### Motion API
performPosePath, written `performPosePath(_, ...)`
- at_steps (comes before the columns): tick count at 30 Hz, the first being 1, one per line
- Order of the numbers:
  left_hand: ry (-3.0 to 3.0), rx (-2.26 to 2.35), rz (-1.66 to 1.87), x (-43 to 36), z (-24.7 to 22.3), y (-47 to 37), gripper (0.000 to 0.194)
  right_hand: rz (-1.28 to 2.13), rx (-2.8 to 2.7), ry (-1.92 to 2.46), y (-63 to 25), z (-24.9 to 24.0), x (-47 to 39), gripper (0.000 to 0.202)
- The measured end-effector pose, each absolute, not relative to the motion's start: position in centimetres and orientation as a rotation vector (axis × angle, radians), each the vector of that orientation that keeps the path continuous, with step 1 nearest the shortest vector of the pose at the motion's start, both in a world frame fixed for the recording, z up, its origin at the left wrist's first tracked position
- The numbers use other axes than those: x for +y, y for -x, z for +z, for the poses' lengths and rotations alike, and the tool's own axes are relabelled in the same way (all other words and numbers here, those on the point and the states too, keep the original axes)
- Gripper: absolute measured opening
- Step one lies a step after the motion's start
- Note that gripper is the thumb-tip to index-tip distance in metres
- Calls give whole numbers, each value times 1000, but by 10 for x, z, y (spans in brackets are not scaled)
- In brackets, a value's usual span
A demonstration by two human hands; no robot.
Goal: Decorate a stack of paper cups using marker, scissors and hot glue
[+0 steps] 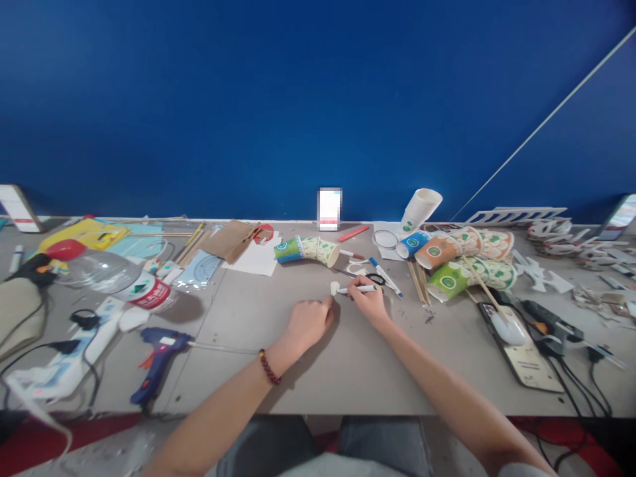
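In the middle of the table lies a small white piece (pixel 334 288), seemingly cut paper, with a rounded edge. The index fingertip of my left hand (pixel 311 323) rests at its lower edge, and that hand's other fingers are curled under. A white marker with a green end (pixel 365 289) is gripped in my right hand (pixel 368 299), its tip at the piece's right side. Behind my right hand are scissors with black handles (pixel 376 279) and a white-and-blue marker (pixel 385 277). Beyond the piece lies a bent tube of joined paper cups (pixel 308 250).
More joined cups (pixel 447 281) and wooden sticks (pixel 420 281) lie to the right, near a power strip (pixel 521 351). At left are a blue glue gun (pixel 159 361), a plastic bottle (pixel 124 278) and another power strip (pixel 82 358). A phone (pixel 329 209) leans against the blue wall.
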State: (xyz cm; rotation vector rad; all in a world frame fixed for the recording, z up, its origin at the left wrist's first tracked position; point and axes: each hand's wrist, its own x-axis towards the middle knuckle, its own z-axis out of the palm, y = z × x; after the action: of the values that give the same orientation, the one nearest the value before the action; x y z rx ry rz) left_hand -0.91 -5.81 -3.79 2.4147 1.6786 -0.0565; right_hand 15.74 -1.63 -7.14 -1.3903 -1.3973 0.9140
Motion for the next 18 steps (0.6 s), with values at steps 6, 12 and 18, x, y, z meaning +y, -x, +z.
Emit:
performPosePath(6, -2406, 1668, -68, -58, -38, 10, 32, 922, -1422, 1371, -156, -67, -19, 12)
performPosePath(12, -2430, 1666, -56, -58, -38, 10, 31, 949, -1432, 1368, -155, -64, -20, 11)
performPosePath(18, -2422, 1678, -81, -58, -40, 10, 34, 981, -1385, 1370, -155, -66, -18, 11)
